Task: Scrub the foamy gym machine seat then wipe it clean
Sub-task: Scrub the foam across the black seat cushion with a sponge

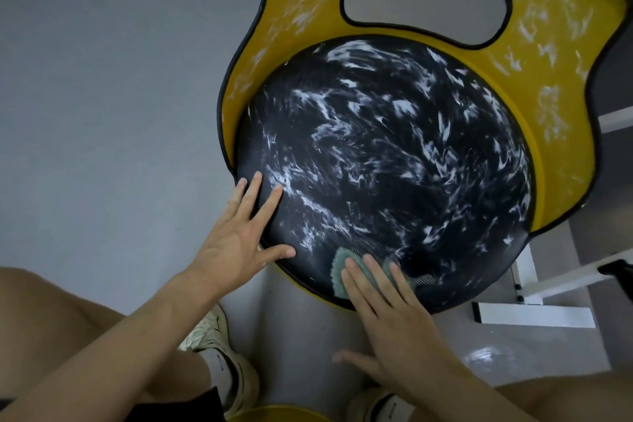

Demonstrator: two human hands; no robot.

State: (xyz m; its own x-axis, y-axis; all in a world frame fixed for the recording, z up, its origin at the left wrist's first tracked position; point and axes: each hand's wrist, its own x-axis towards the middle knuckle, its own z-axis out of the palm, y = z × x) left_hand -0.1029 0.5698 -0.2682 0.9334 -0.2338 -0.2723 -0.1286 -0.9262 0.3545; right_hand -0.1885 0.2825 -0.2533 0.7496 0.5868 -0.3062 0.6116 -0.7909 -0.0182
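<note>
Grey floor (102, 79) fills the left side. The left hand (236, 250) lies flat with fingers spread wide, its fingertips and thumb resting on the rim of the seat (394, 164) at about 8 o'clock and holding nothing. Below it a pale shoe (219, 336) and a white sock (219, 363) show; the sock bears a small dark mark too small to read. At the bottom edge a curved yellow rim (281, 413) peeks in, perhaps a container, its inside hidden. The seat, a round black pad in the middle of the view, is streaked all over with white foam. At its 6 o'clock edge a green cloth (340, 272) lies under the straight fingers of the right hand (387, 315), which presses it flat on the pad, thumb held out to the side. Behind the seat, from 9 round to 4 o'clock, a foam-flecked yellow shell (561, 113) with an oval cut-out rises. White frame bars (534, 315) stand at 4 o'clock.
</note>
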